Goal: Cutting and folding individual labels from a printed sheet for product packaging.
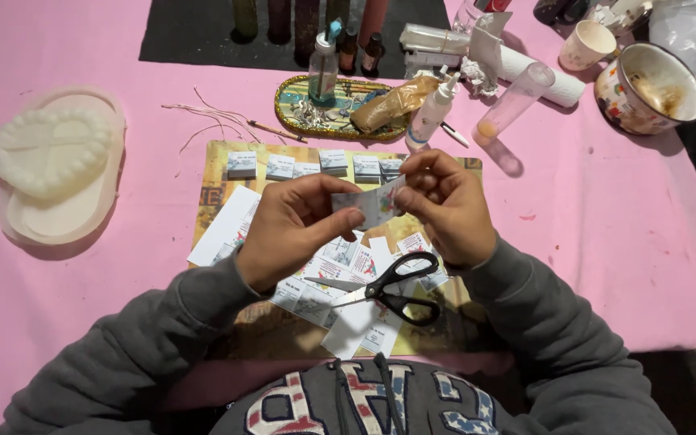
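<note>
Fingers of my left hand [287, 229] and right hand [445, 205] pinch a small paper slip [372, 203] between them, held above the scissors [392, 288] on the mat [271, 330]

held label: small pale printed slip [374, 203] pinched between your hands
row: six small grey-white labels [316, 164] along the mat's far edge
cut sheets: white printed pieces [324, 266] beneath your hands
</note>
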